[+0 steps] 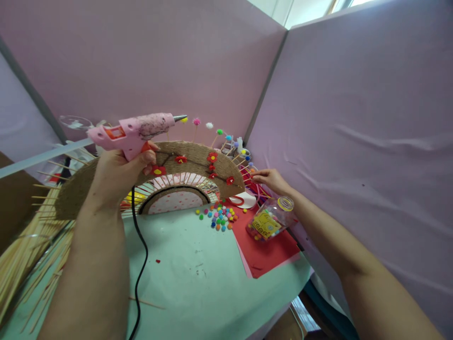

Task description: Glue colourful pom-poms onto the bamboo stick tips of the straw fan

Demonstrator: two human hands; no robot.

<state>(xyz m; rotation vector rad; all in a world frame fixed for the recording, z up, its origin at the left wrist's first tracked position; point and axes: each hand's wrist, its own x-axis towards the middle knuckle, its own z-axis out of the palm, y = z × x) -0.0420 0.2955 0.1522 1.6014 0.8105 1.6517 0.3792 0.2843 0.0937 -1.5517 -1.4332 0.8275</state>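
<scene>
My left hand (125, 165) grips a pink hot glue gun (145, 127), its metal nozzle pointing right, level with the pom-pom tips. Behind it stands an arched, twine-wrapped craft piece (194, 153) with red felt flowers (212, 157) along a dark branch. Thin wooden sticks radiate from the arch. Those on the upper right carry coloured pom-poms (209, 125); the left ones (44, 185) are bare. At the arch's right end my right hand (271, 179) has its fingertips pinched together by the lowest sticks. Whatever is between those fingertips is too small to make out.
Loose pom-poms (221, 217) lie on the pale green tabletop (184, 274). A tilted clear jar (271, 219) rests on red paper (262, 259), near red-handled scissors (236, 201). Bundled sticks (21, 264) lie at left. The gun's black cord (143, 245) crosses the table.
</scene>
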